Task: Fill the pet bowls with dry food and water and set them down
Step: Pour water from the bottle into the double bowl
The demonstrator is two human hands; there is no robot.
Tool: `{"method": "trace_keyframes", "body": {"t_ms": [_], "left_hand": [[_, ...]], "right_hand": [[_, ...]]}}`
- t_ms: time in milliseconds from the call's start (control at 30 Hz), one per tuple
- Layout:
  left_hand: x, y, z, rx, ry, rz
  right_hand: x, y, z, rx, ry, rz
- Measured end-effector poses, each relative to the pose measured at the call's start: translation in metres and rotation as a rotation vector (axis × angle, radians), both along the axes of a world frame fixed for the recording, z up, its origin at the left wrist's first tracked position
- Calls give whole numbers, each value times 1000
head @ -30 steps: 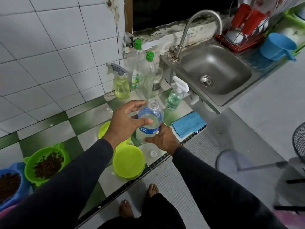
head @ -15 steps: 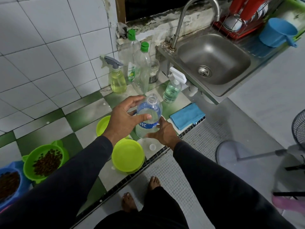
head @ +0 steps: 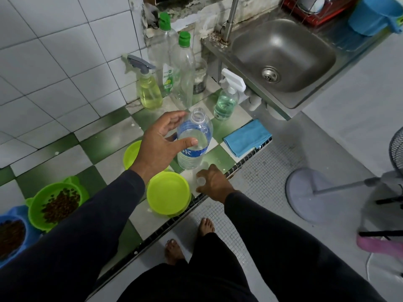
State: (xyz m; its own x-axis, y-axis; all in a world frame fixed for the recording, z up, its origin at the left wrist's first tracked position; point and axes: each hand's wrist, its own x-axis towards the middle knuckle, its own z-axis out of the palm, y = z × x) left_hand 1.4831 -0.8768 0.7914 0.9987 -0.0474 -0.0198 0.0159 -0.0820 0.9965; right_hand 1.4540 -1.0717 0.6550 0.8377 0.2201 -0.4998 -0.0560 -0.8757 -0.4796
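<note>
Right now the left hand (head: 159, 147) has its fingers spread in a loose curl around the uncapped water bottle (head: 194, 139) at frame centre, thumb pressed on the label, other fingers behind the shoulder — looks like steadying it upright, since it's open and part full. Right hand (head: 212, 182), just below the bottle's base, has fingertips pinched on the small white bottle cap (head: 200, 180) at the counter edge; probably picking it up to recap, or just parking it. Lime-green bowl (head: 168, 194) sits at the counter's front edge, just below the bottle, a second lime bowl (head: 132, 153) half hidden behind the left wrist; can't tell if either holds water. Lower left: green cat-ear bowl (head: 55, 203) and blue bowl (head: 13, 236) both hold kibble, so dry food seems done. Sink (head: 281, 59) upper right, blue cloth (head: 246, 137) beside the bottle.
</note>
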Motion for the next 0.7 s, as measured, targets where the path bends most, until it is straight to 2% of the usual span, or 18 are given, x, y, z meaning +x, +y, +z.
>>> {"method": "trace_keyframes", "body": {"t_ms": [233, 367, 700], "left_hand": [[1, 0, 0, 6, 8, 2], [1, -1, -2, 2, 11, 4], [0, -2, -4, 3, -6, -14]], "right_hand": [[-6, 0, -8, 26, -97, -44], [-11, -1, 6, 103, -214, -96], [-12, 7, 117, 497, -606, -461]]}}
